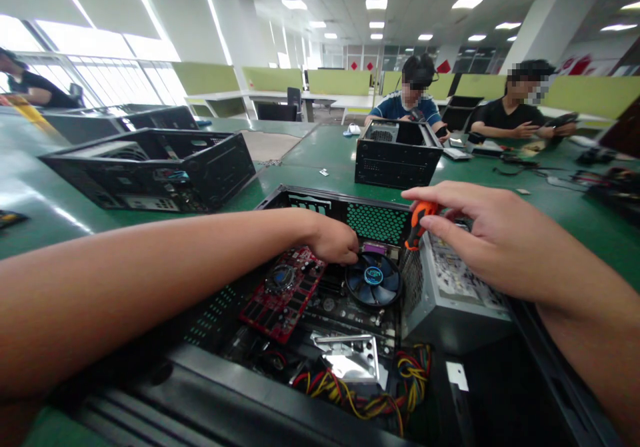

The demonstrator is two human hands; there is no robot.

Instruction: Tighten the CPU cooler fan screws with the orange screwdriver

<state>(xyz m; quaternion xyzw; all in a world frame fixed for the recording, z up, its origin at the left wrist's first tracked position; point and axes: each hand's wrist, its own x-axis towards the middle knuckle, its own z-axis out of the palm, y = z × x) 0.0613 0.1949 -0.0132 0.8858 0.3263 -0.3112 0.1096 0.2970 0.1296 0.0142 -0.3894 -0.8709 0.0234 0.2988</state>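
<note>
We're viewing a computer case (225, 387), near, cover off; power supply (465, 330), right, and red card (285, 300), left, are sitting inside, so we're judging work partway: opened, parts left in. The right hand (480, 227) is pinching; the left hand (335, 240) is curling beside the fan (373, 284), fingertips hiding, grip we can't tell. The right's orange screwdriver (423, 224) is showing handle, no shaft.

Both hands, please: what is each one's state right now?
Left hand: curled by the fan; whether it holds anything cannot be told.
Right hand: holding an orange-and-black handle between thumb and fingers.
</note>
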